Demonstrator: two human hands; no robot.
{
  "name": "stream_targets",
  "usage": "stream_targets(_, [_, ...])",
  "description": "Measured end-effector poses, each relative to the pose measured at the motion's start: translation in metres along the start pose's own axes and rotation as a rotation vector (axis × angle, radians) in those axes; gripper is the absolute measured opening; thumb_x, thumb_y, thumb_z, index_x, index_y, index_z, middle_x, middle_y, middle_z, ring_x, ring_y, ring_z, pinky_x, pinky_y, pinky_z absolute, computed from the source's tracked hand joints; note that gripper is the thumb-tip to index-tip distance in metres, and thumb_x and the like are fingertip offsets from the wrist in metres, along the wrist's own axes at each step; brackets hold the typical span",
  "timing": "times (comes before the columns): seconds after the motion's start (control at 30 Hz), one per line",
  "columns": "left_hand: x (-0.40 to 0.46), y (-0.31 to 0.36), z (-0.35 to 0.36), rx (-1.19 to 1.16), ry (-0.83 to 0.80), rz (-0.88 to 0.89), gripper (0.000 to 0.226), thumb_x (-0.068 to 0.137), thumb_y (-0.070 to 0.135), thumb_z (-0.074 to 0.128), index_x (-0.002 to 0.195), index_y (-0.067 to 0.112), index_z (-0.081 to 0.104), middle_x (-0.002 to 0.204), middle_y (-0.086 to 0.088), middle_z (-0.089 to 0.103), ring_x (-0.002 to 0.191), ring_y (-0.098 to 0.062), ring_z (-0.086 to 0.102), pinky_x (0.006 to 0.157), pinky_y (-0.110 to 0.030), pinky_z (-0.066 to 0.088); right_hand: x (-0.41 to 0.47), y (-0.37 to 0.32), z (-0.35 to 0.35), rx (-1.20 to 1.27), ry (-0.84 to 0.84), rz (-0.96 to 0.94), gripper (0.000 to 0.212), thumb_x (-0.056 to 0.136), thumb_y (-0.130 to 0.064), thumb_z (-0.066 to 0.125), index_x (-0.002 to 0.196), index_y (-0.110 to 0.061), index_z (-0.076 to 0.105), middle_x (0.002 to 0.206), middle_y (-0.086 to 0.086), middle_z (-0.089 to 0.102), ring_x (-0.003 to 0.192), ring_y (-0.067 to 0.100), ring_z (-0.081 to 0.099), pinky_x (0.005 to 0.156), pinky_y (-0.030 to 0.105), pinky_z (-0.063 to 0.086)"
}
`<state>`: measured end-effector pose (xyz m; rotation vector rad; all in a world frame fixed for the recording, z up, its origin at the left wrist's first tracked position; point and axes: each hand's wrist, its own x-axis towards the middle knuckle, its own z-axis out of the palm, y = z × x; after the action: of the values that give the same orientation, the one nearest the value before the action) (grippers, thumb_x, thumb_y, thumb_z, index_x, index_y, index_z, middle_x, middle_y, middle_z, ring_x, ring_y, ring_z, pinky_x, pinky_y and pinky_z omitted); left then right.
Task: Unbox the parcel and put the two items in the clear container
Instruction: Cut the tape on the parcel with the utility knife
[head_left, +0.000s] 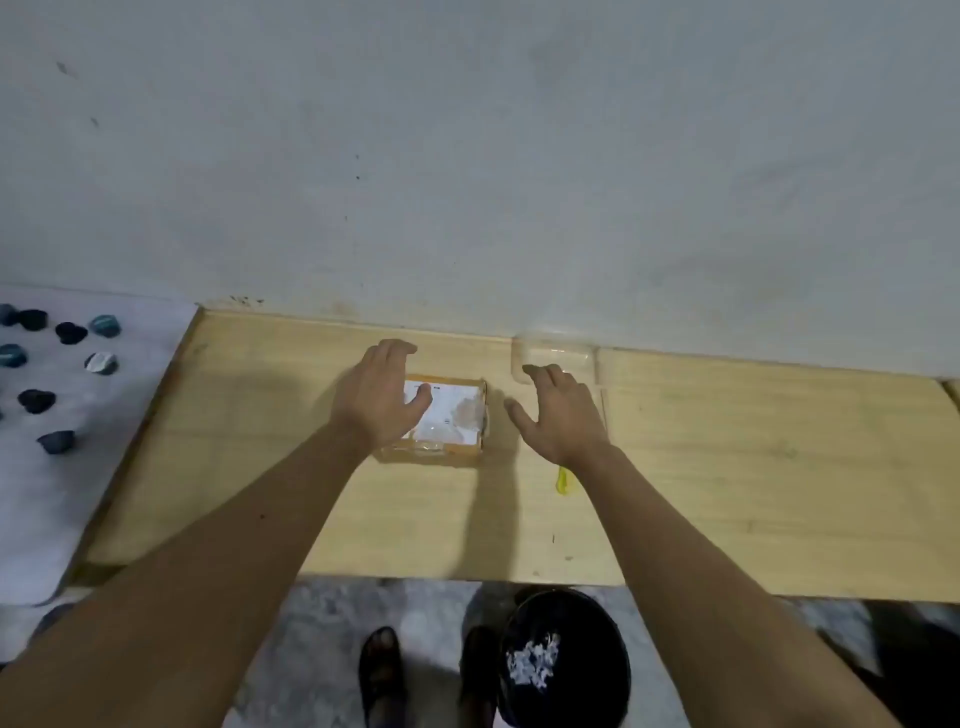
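A small brown cardboard parcel (457, 421) with a white label and clear tape lies closed on the wooden table (753, 467). My left hand (376, 395) hovers over its left part, fingers apart, covering that side. My right hand (558, 413) is spread open just to the right of the parcel, apart from it. The clear container (556, 353) stands at the back against the wall, partly behind my right fingers. The two items are hidden inside the parcel.
A yellow object (562, 480) lies on the table under my right wrist. A white cloth (104, 415) with several dark rolled socks (36, 400) is at the left. A black bin (566, 660) with paper scraps and my feet (382, 670) are below the table's front edge.
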<state>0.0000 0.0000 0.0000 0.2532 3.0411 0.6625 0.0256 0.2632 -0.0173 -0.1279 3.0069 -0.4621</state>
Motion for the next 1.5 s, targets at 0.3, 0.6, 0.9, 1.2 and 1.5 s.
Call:
stream_targets(0.3, [0.002,-0.038,0.081,0.068,-0.087,0.159,0.076,0.086,0.041,0.065,0.144,-0.006,0.050,0.152,-0.028,0.050,0.146,-0.044,0.043,0.119,-0.056,0.037,-0.020,0.043,0.076,0.036,-0.073,0.092,0.060,0.101,-0.045,0.055,0.147,-0.008,0.048,0.142,0.014,0.055,0.125,0.036,0.056,0.101,0.048,0.044])
stream_targets(0.6, [0.007,-0.058,0.118,0.158,-0.028,0.209,0.092,0.096,0.064,0.045,0.154,-0.007,0.034,0.161,-0.025,0.037,0.153,-0.041,0.031,0.127,-0.055,0.022,-0.035,0.077,0.119,-0.018,-0.069,0.285,0.052,0.097,-0.020,0.058,0.145,-0.005,0.048,0.147,0.016,0.047,0.121,0.042,0.051,0.088,0.052,0.051])
stream_targets(0.9, [0.009,-0.062,0.127,0.189,0.108,0.272,0.088,0.099,0.064,0.049,0.152,-0.006,0.039,0.161,-0.022,0.040,0.152,-0.041,0.034,0.126,-0.054,0.023,-0.032,0.068,0.137,0.298,0.008,0.475,0.065,0.093,0.002,0.048,0.155,-0.014,0.038,0.144,0.021,0.031,0.127,0.040,0.037,0.097,0.039,0.041])
stream_targets(1.2, [0.008,-0.062,0.127,0.212,0.109,0.267,0.085,0.100,0.064,0.046,0.156,0.000,0.037,0.167,-0.016,0.034,0.157,-0.035,0.027,0.127,-0.055,0.021,-0.024,0.062,0.127,0.598,-0.017,0.449,0.077,0.091,0.006,0.046,0.162,-0.016,0.026,0.143,0.019,0.054,0.125,0.037,0.058,0.099,0.036,0.046])
stream_targets(1.5, [0.006,-0.063,0.129,0.182,0.094,0.256,0.086,0.101,0.064,0.044,0.158,0.002,0.034,0.169,-0.015,0.030,0.159,-0.034,0.023,0.130,-0.053,0.016,-0.011,0.013,0.086,1.334,-0.130,0.539,0.084,0.100,0.014,0.044,0.165,-0.028,0.011,0.111,0.003,0.047,0.080,0.019,0.054,0.064,0.031,0.046])
